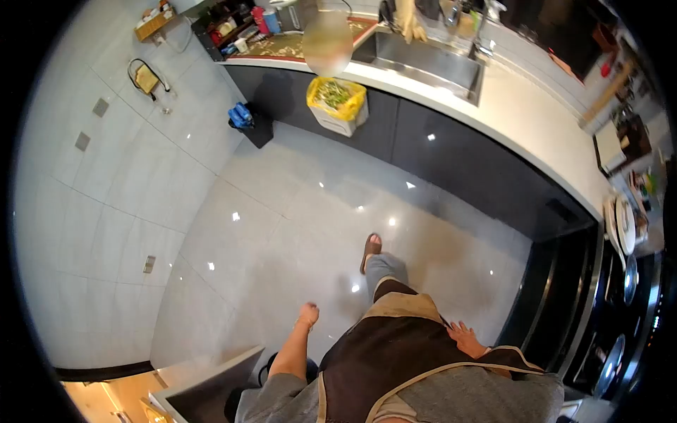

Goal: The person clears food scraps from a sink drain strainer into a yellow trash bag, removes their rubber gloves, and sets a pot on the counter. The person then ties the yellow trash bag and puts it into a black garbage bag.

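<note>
Over the grey tiled floor, my left hand hangs beside my body with its fingers curled in; whether anything is inside cannot be made out. My right hand is at the right side of the dark brown apron, fingers spread, holding nothing. One foot in a brown slipper shows ahead of the apron. Both hands are well apart from the counter.
A white bin with a yellow bag hangs on the dark cabinets below the sink. A black bin stands by the left wall. Stove at right; an open drawer or door at lower left.
</note>
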The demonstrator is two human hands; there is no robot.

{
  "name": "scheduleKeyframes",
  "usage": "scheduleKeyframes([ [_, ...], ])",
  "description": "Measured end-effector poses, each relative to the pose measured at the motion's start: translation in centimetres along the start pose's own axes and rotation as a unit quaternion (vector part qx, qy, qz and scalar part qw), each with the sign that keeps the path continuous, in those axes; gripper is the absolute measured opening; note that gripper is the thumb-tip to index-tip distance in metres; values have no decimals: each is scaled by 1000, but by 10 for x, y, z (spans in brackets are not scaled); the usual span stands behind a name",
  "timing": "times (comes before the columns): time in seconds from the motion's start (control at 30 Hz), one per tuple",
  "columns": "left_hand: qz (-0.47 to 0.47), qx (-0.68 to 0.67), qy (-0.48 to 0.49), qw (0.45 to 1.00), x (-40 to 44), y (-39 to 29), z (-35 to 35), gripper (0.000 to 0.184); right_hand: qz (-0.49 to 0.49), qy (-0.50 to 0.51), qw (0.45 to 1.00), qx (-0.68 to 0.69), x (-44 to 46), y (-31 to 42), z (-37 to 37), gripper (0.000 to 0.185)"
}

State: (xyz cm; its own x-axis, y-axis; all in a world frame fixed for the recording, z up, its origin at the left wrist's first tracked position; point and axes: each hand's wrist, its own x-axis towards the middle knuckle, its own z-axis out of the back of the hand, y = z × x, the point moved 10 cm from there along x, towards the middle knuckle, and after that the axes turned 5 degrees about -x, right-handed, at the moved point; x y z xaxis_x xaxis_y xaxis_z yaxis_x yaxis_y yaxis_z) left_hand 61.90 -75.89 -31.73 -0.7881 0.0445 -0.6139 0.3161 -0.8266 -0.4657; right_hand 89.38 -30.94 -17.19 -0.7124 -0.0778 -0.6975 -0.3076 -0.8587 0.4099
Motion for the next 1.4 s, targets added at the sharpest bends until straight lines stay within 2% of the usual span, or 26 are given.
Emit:
scheduleKeyframes([
  [0.07, 30, 67, 11, 997, 36, 33, 20, 32, 7, 106, 977, -185, 36, -41, 11, 54],
  [0.13, 178, -1, 46, 983, 46, 55, 52, 26, -31, 117, 970, -213, 85, -77, 73, 53],
  [0.2, 258, -104, 16, 961, 62, 67, 83, 24, -117, 147, 951, -245, 136, -112, 127, 57],
  [0.23, 279, -213, 17, 936, 77, 77, 90, 23, -150, 134, 957, -207, 169, -133, 143, 53],
  [0.27, 250, -227, -6, 941, 84, 62, 114, 23, -182, 118, 962, -169, 202, -153, 158, 52],
  [0.33, 213, -237, -22, 948, 115, 14, 150, 23, -124, -94, 979, -133, 267, -93, 279, 43],
  [0.37, 207, -234, -36, 949, 135, -6, 166, 24, -119, -138, 981, -70, 289, -57, 333, 39],
  [0.4, 200, -233, -49, 951, 159, -28, 179, 24, -95, -237, 967, -4, 308, -25, 382, 38],
  [0.43, 155, -241, -56, 956, 194, -57, 195, 24, -71, -275, 958, 43, 324, 20, 427, 36],
  [0.53, -22, -297, -73, 952, 322, -182, 257, 26, -37, -327, 935, 132, 359, 112, 502, 34],
  [0.6, -141, -278, -94, 946, 404, -318, 322, 27, -31, -344, 921, 180, 376, 138, 526, 33],
  [0.63, -228, -276, -96, 929, 446, -387, 350, 25, -65, -328, 927, 168, 380, 146, 521, 32],
  [0.67, -258, -314, -75, 911, 481, -451, 370, 23, -99, -308, 933, 158, 387, 152, 507, 32],
  [0.7, -348, -374, -69, 857, 525, -518, 387, 23, -131, -332, 922, 150, 390, 150, 491, 33],
  [0.73, -398, -333, -77, 851, 549, -586, 412, 23, -163, -354, 910, 138, 386, 144, 468, 34],
  [0.8, -384, -320, -37, 866, 596, -695, 440, 22, -284, -295, 899, 155, 377, 138, 403, 40],
  [0.9, -313, -436, 61, 842, 704, -810, 445, 33, -358, -186, 876, 263, 369, 185, 352, 45],
  [1.0, -309, -380, 34, 871, 753, -893, 468, 44, -383, -175, 851, 313, 375, 226, 346, 45],
  [1.03, -296, -362, 47, 883, 764, -910, 470, 46, -389, -174, 845, 322, 381, 236, 347, 45],
  [1.1, -183, -480, 151, 844, 777, -918, 457, 41, -376, -218, 840, 325, 403, 247, 379, 43],
  [1.13, -182, -488, 177, 835, 788, -924, 449, 37, -372, -240, 842, 308, 419, 240, 388, 43],
  [1.17, -177, -495, 204, 826, 797, -928, 437, 34, -369, -241, 835, 328, 430, 249, 443, 41],
  [1.2, -226, -456, 210, 835, 796, -934, 434, 29, -316, -335, 846, 267, 448, 239, 457, 39],
  [1.23, -275, -417, 216, 839, 781, -936, 429, 25, -303, -365, 834, 282, 458, 247, 511, 35],
  [1.33, -337, -438, 289, 782, 655, -919, 411, 20, -215, -454, 804, 320, 489, 264, 631, 31],
  [1.4, -348, -423, 301, 781, 579, -886, 379, 18, -144, -522, 742, 394, 506, 268, 679, 34],
])
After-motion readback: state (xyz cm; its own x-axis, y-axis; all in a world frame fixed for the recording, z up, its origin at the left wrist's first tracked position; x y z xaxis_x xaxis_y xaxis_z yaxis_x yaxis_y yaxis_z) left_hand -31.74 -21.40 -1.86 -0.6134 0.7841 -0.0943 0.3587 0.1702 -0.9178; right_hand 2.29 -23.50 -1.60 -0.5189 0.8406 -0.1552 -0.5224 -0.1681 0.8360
